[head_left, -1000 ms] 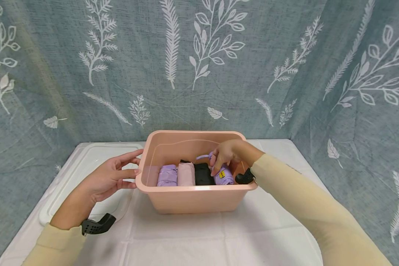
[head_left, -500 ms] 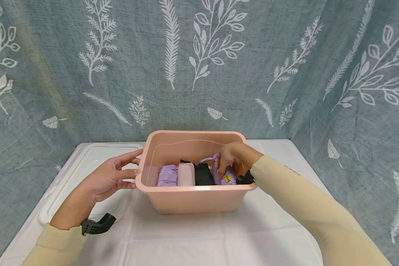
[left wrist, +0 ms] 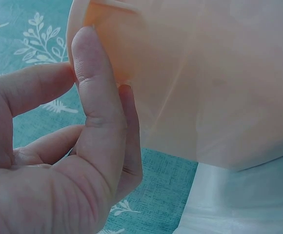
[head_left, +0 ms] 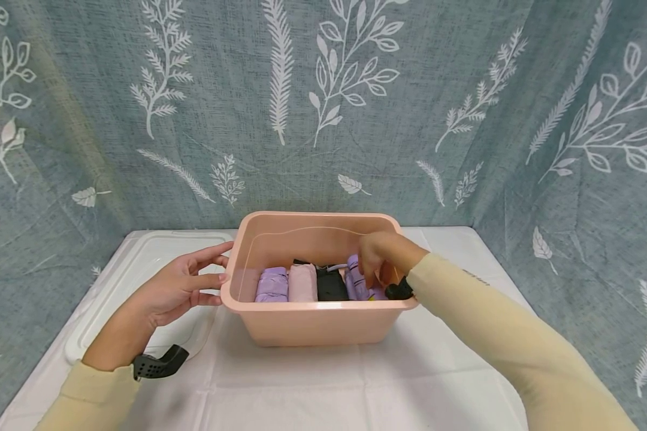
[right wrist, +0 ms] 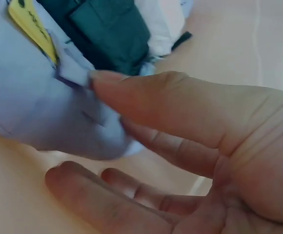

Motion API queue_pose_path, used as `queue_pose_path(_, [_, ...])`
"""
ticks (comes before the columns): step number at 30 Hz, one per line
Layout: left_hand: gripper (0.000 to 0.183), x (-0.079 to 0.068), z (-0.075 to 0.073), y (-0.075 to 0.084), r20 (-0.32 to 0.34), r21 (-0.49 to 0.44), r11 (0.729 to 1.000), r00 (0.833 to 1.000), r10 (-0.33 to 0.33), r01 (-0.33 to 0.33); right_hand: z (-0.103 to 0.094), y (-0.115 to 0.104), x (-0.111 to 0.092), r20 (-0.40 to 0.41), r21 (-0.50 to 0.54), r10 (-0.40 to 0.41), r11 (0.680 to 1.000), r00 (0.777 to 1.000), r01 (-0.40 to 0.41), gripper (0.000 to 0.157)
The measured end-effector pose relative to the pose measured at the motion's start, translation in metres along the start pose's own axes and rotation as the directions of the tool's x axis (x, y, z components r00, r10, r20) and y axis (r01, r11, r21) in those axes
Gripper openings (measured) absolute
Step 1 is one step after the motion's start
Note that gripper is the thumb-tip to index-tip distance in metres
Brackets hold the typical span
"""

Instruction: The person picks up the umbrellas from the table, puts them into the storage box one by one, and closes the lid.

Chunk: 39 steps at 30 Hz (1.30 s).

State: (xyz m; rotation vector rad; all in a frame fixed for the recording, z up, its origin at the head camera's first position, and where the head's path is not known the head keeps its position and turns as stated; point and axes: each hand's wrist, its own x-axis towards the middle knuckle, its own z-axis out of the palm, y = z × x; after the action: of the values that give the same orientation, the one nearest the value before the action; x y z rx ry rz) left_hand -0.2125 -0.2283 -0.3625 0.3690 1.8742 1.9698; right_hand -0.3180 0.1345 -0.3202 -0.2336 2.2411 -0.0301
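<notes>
In the head view a peach plastic bin (head_left: 313,326) holds a row of rolled fabric bundles that look like folded umbrellas. From the left lie a lilac one (head_left: 272,285), a pink one (head_left: 302,283), a black one (head_left: 331,285) and, at the right, a purple one (head_left: 357,281). My right hand (head_left: 381,257) reaches in and pinches the purple umbrella by its end. Its thumb lies on a small fabric tab (right wrist: 75,70) near a yellow label (right wrist: 33,28); the other fingers are apart from it. My left hand (head_left: 180,287) touches the bin's left rim with extended fingers.
A white lid (head_left: 135,281) lies on the white-covered table (head_left: 313,389), left of the bin and partly beneath my left forearm. A blue-green leaf-patterned curtain (head_left: 221,108) hangs behind and at both sides. The bin walls surround my right hand.
My right hand has shifted slightly right and lower in the bin. The purple umbrella has shifted, its strap now reaches over the black one, and its yellow label is mostly hidden. My left hand stays put.
</notes>
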Motion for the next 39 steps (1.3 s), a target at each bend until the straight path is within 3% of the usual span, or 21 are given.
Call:
queue_pose_path(3, [0.074,0.000,0.000,0.000,-0.001,0.003,1.000,1.000,-0.004,0.004,-0.002,0.002,-0.006,-0.061,-0.028,-0.024,0.999,0.998,0.023,0.043])
queue_pose_path(7, [0.075,0.000,0.000,0.001,-0.004,0.008,1.000,1.000,-0.008,0.008,-0.002,0.009,-0.017,-0.166,0.096,-0.084,0.990,0.983,0.101,0.044])
queue_pose_path(20, [0.074,-0.001,0.001,0.001,-0.020,0.013,1.000,1.000,-0.010,0.010,0.000,0.020,-0.037,-0.204,0.321,-0.223,0.905,0.953,0.281,0.049])
queue_pose_path(27, [0.075,-0.002,0.001,0.001,-0.027,0.011,1.000,1.000,-0.010,0.010,0.003,0.031,-0.050,-0.276,0.400,-0.288,0.833,0.917,0.382,0.041])
queue_pose_path(34, [0.075,-0.001,0.000,-0.001,-0.025,0.000,1.000,1.000,-0.007,0.007,0.007,0.043,-0.061,-0.359,0.413,-0.286,0.805,0.888,0.426,0.045])
queue_pose_path(37, [0.075,0.000,0.000,-0.002,-0.027,-0.005,1.000,1.000,-0.006,0.006,0.013,0.047,-0.064,-0.409,0.429,-0.294,0.773,0.864,0.467,0.045])
queue_pose_path(39, [0.074,0.000,0.000,-0.003,-0.032,-0.005,1.000,0.999,-0.004,0.004,0.018,0.049,-0.067,-0.452,0.420,-0.312,0.752,0.835,0.508,0.042])
